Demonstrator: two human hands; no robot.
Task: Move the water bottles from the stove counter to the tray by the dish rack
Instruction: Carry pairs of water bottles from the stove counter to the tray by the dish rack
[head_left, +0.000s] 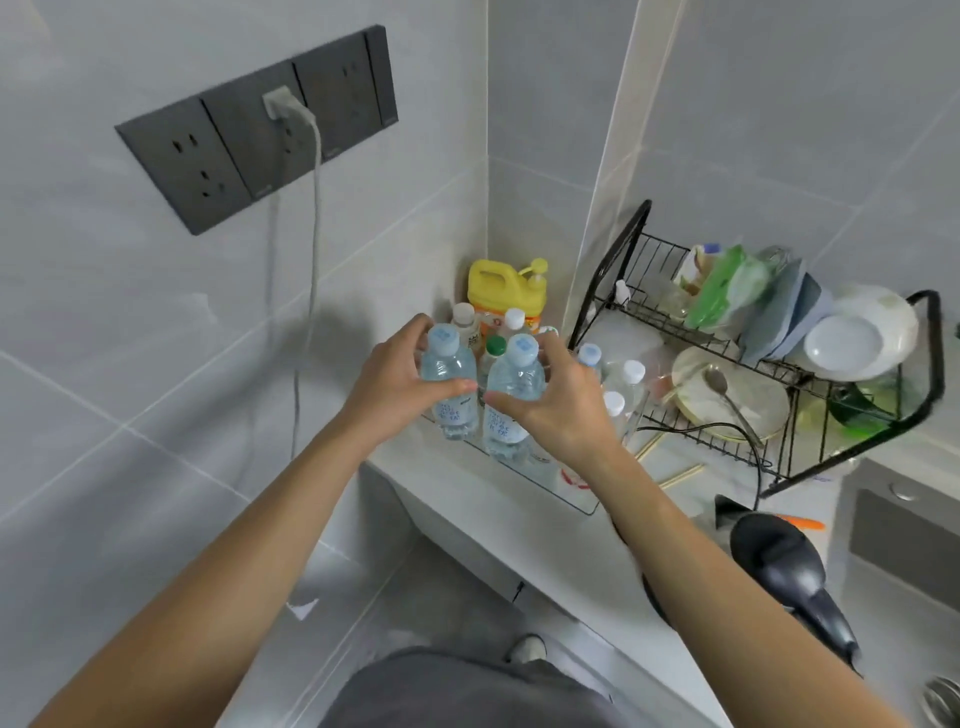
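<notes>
My left hand (395, 376) grips a clear water bottle (449, 371) with a pale blue cap. Right beside it, my right hand (558, 400) grips a second such bottle (511, 410). Both bottles stand upright, side by side, over the near left part of a clear tray (576, 501) on the counter. Whether their bases touch the tray I cannot tell. Several more capped bottles (626, 379) stand in the tray behind my right hand, next to the black wire dish rack (779, 374).
A yellow detergent jug (501, 291) stands in the corner behind the tray. The rack holds plates, bowls and a spoon. Chopsticks (680, 475) and a black cable lie on the counter. A black hair dryer (795, 571) lies at the near right. A grey cord hangs from wall sockets (254, 130).
</notes>
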